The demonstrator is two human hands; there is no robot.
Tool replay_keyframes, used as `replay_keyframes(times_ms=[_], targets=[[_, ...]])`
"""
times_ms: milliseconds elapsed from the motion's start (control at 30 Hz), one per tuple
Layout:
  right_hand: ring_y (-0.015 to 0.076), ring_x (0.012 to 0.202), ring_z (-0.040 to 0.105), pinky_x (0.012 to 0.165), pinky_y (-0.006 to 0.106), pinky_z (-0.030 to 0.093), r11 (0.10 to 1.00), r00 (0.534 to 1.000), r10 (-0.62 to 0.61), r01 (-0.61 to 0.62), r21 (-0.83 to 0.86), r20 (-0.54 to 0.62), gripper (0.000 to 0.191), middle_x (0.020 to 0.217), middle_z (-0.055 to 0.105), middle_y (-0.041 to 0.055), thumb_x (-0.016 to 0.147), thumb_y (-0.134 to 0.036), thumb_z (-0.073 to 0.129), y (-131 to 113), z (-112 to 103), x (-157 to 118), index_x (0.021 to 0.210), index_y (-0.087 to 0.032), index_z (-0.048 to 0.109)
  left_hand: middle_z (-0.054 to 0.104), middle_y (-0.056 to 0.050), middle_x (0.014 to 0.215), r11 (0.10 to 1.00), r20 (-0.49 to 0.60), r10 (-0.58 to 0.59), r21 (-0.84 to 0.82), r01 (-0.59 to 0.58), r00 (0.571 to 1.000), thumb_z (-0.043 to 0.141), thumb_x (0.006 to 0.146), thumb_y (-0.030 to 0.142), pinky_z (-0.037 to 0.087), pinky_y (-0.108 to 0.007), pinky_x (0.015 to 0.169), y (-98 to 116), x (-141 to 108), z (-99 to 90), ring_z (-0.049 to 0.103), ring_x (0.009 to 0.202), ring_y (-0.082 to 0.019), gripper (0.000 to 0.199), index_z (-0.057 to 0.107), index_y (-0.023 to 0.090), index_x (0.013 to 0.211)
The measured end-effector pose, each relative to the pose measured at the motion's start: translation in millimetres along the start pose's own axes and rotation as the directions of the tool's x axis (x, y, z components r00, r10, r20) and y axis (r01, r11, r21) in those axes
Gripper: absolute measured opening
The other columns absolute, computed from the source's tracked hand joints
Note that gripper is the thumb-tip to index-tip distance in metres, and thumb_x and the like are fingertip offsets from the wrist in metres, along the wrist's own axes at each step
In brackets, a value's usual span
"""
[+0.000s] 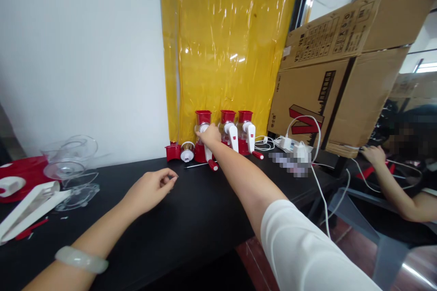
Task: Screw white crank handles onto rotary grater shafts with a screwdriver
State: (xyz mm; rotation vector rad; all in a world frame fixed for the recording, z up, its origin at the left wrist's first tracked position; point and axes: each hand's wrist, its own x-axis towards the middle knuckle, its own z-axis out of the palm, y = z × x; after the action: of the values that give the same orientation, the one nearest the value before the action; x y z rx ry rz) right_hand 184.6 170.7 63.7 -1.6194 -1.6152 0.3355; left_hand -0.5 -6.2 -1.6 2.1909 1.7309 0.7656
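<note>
Leftmost grater (204, 117) stands behind the fingers (199, 135) of the right hand (210, 135); their grip I cannot tell.

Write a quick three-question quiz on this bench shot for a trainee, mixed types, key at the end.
1. Multiple choice. At which of the three upright crank machines is the right hand, as seen in the view?
A. leftmost
B. middle
C. rightmost

2. True or false: the left hand grips a crank handle.

3. Fill in the colour: the sheet hanging behind the machines is ____.

Key:
1. A
2. False; it is over the black table, apart from the machines.
3. yellow
</note>
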Motion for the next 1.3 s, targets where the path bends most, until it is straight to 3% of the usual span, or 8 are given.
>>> replay_keyframes(times_ms=[967,1300], targets=[[0.0332,0.112,0.065,0.089,0.045,0.053,0.996,0.998,-0.058,0.055,-0.075,-0.032,0.075,0.127,0.06,0.0201,0.075,-0.047,0.075,2.5,5.5,-5.4,0.134,-0.016,0.04,0.073,-0.005,0.081,1.0,0.028,-0.006,-0.022,0.007,1.0,0.047,0.087,0.057,0.049,-0.03,0.069,-12.9,4.5,5.0,0.068,0.072,-0.021,0.043,0.066,0.022,0.104],[0.0315,0.111,0.066,0.09,0.044,0.052,0.994,0.995,-0.083,0.079,-0.072,-0.057,0.063,0.126,0.06,0.0191,0.077,-0.044,0.074,6.1,9.8,-8.2,0.125,-0.018,0.043,0.073,-0.004,0.078,1.0,0.001,0.005,-0.026,-0.005,1.0,0.048,0.088,0.055,0.049,-0.031,0.069,-10.6,4.0,4.7,0.068,0.07,-0.021,0.04,0.067,0.022,0.101]])
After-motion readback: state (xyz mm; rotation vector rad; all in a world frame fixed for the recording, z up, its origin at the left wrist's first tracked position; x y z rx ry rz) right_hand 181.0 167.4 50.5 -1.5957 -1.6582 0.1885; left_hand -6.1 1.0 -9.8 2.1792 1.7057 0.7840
